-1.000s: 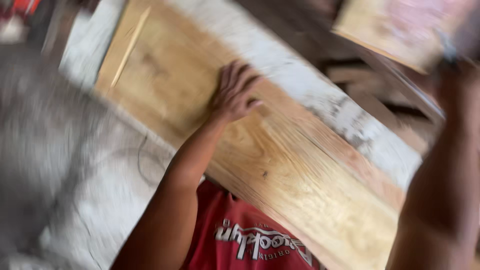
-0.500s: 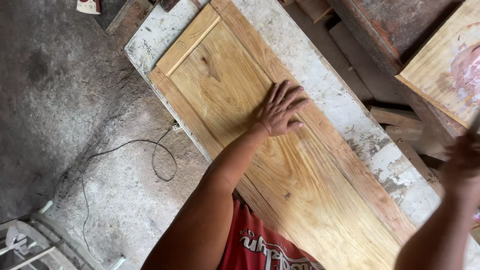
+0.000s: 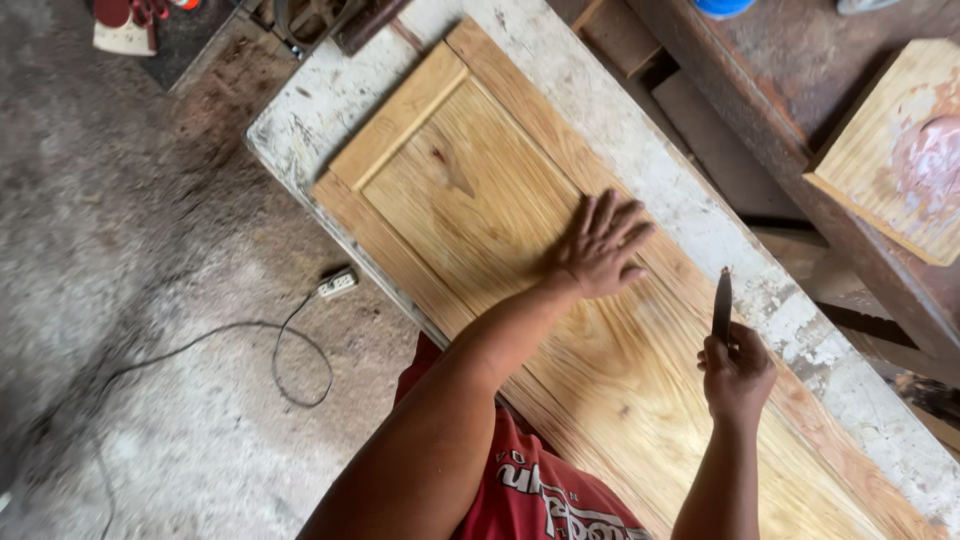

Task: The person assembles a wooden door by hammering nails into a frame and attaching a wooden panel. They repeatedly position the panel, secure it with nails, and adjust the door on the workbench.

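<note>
A long panelled door (image 3: 520,250) of pale, strongly grained wood lies flat on a chalky, white-stained worktop (image 3: 330,100), its long axis running from the upper left of the frame to the lower right. The left hand (image 3: 598,248) rests open, fingers spread, on the smooth recessed panel. The right hand (image 3: 737,375) is closed around a thin dark putty knife (image 3: 721,305), blade pointing up the frame, above the door's right rail.

Rough grey concrete floor (image 3: 120,330) with a trailing cable (image 3: 290,360), beside a paint-worn white workbench (image 3: 330,100).
</note>
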